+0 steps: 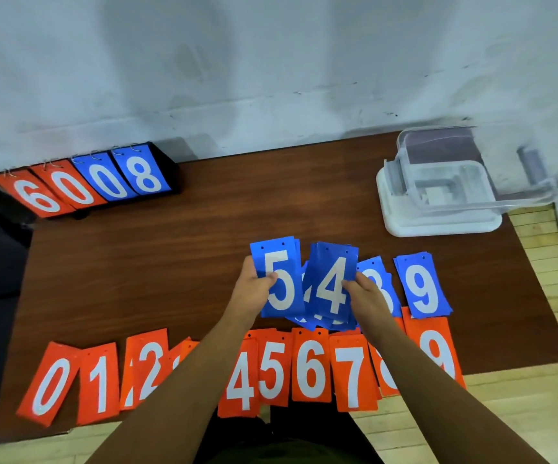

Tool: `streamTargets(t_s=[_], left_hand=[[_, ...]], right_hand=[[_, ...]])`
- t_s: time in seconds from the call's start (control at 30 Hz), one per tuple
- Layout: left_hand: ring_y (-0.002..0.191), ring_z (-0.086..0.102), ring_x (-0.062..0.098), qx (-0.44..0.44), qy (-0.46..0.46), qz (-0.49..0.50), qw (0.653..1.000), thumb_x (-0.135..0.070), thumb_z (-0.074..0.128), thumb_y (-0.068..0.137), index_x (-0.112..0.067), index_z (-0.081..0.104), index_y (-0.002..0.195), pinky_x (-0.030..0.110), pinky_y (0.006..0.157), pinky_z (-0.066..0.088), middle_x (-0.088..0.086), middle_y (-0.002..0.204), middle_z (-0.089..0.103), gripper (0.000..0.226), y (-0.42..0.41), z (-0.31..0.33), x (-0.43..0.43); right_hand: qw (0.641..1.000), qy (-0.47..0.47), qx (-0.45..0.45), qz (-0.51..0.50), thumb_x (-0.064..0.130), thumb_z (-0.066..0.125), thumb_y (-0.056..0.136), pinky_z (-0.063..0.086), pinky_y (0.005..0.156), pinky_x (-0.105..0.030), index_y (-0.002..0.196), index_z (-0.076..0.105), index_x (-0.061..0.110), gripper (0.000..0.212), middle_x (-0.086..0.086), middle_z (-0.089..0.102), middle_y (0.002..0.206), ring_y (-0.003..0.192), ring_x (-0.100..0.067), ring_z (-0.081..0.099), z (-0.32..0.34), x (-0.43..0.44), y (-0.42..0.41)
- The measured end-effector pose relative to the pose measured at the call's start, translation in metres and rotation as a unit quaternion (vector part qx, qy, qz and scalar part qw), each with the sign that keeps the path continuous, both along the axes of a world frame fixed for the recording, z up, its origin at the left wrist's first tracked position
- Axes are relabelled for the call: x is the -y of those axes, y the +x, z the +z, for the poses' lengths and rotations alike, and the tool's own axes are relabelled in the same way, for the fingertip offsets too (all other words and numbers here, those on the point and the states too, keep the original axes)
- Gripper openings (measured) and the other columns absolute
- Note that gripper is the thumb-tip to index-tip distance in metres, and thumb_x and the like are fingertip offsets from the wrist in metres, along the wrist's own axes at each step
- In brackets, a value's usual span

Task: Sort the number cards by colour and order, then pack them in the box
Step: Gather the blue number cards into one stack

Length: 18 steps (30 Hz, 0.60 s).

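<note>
Over the table point(204, 262), both hands hold blue cards point(333, 286) upright, long axes vertical.

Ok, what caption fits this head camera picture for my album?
Left hand holds blue 5 card, right hand blue 4 card, beyond the row of orange cards.
</note>
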<state>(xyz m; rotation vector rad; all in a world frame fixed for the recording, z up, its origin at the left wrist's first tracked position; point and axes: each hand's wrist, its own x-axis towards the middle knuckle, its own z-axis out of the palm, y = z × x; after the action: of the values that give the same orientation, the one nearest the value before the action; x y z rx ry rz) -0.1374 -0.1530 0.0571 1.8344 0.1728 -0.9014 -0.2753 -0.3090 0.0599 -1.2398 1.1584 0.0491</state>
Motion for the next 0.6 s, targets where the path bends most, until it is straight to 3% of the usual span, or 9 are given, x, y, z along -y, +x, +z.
streamTargets(t_s=[0.2, 0.37, 0.5, 0.6], left_hand=[[0.092, 0.065, 0.007, 0.037, -0.002, -0.125, 0.991, -0.023, 0.064, 0.093, -0.024, 0.049, 0.115, 0.019, 0.064, 0.055, -0.007, 0.109, 0.063, 0.027, -0.022, 0.003, 0.007], [0.105, 0.058, 0.011, 0.173, 0.054, -0.135, 0.974, -0.031, 0.064, 0.092, -0.021, 0.049, 0.111, 0.027, 0.079, 0.057, -0.005, 0.119, 0.047, 0.026, -0.049, -0.014, 0.025], [0.104, 0.064, 0.011, 0.096, -0.002, -0.143, 0.985, -0.031, 0.067, 0.091, -0.023, 0.046, 0.112, 0.025, 0.076, 0.058, -0.005, 0.114, 0.062, 0.031, -0.06, -0.017, 0.042], [0.101, 0.063, 0.009, 0.076, -0.014, -0.152, 0.985, -0.035, 0.066, 0.091, -0.022, 0.047, 0.117, 0.024, 0.075, 0.057, -0.006, 0.111, 0.063, 0.035, -0.061, -0.02, 0.05]], right_hand=[[0.997, 0.051, 0.045, 0.018, 0.027, 0.052, 0.099, 0.058, 0.084, -0.04, 0.112, 0.061, 0.025, 0.016, 0.0, 0.071, 0.107, 0.097, -0.02, 0.069, 0.006, -0.008, -0.007], [0.996, 0.052, 0.071, 0.036, 0.029, 0.054, 0.098, 0.058, 0.087, -0.044, 0.117, 0.061, 0.024, 0.02, 0.0, 0.072, 0.109, 0.097, -0.02, 0.071, 0.008, -0.014, -0.013], [0.995, -0.016, 0.033, 0.091, 0.022, 0.056, 0.097, 0.057, 0.088, -0.038, 0.12, 0.051, 0.028, 0.025, 0.005, 0.065, 0.113, 0.103, -0.015, 0.065, 0.008, -0.009, -0.026], [0.998, -0.009, 0.029, 0.056, 0.018, 0.059, 0.096, 0.059, 0.084, -0.039, 0.122, 0.053, 0.026, 0.028, 0.001, 0.067, 0.114, 0.102, -0.017, 0.066, 0.003, 0.001, -0.036]])
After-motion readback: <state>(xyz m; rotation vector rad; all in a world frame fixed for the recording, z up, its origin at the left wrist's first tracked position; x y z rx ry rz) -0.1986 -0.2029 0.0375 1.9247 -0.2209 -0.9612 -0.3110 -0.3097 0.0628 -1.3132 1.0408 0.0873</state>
